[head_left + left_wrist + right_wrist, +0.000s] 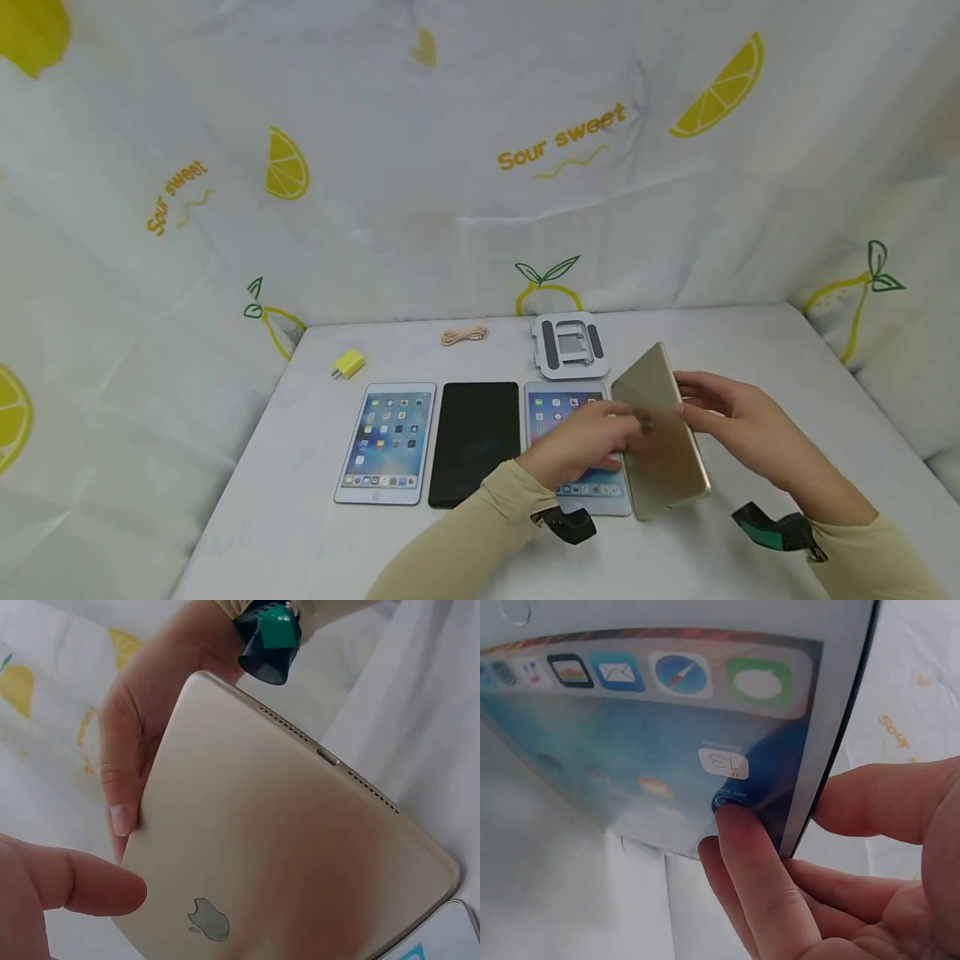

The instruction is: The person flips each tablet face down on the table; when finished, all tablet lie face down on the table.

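Observation:
A gold-backed tablet (663, 454) stands tilted up on its long edge at the right end of a row of tablets. My right hand (742, 421) pinches its raised edge between thumb and fingers. In the right wrist view, two fingers lie against the lit screen (667, 742) and the thumb is at the back. My left hand (581, 442) is in front of the back panel, above a white tablet (600, 505) with a lit screen, partly covering it. In the left wrist view a straight digit points toward the panel's apple logo (210, 921); contact cannot be told.
Left of these lie a dark-screened tablet (476, 442) and another white tablet (386, 442) showing icons. Behind the row are a yellow plug adapter (348, 363), a coiled pinkish cable (464, 335) and a grey folding stand (550, 346). Lemon-printed cloth (420, 167) hangs behind the table.

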### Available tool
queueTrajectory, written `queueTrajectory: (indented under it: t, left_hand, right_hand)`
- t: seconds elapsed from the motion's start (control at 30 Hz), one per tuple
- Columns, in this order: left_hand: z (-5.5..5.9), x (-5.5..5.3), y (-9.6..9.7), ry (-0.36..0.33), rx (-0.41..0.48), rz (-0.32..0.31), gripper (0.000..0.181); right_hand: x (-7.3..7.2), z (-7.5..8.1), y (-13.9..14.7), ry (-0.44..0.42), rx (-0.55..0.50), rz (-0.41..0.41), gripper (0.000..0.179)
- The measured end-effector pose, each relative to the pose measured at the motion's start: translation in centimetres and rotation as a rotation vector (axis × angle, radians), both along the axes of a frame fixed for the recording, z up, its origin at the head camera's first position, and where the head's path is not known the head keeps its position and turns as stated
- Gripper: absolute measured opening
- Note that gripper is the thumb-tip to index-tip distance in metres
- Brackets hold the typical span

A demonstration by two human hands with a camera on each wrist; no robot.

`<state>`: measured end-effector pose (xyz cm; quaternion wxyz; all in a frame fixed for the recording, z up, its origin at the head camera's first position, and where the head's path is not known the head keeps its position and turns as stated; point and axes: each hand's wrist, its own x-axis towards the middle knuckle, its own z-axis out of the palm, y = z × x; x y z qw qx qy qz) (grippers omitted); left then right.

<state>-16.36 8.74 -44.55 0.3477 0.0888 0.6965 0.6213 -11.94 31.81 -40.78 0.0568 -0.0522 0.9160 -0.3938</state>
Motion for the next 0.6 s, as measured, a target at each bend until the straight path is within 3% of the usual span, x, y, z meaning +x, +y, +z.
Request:
queueTrajectory:
  t: [0.23,0.6]
  left_hand:
    - [-0.2,0.5,0.7,0.017,-0.043,0.035,0.054]
    - [-0.2,0.9,1.3,0.049,-0.154,0.072,0.058]
  right_hand:
    - [0.5,-0.5,2.1,-0.014,0.076,-0.022,0.055]
    - [0.1,-2.0,3.9,-0.172,0.07,-0.112,0.064]
